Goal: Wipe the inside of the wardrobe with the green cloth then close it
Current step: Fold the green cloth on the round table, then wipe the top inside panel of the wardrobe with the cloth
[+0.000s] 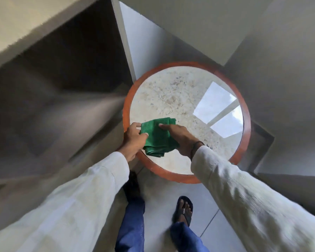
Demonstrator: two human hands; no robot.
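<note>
A folded green cloth [156,137] is held between both hands just above the near left part of a round table [185,99]. My left hand [133,139] pinches the cloth's left edge. My right hand [180,139] grips its right side, with fingers lying across the top. The open wardrobe [65,73] stands at the left, its dark interior blurred by motion.
The round table has a pale stone top and a reddish wooden rim [171,172], and stands right in front of me. A pale wall or panel [225,24] rises behind it. My feet in dark sandals [184,210] stand on a light tiled floor.
</note>
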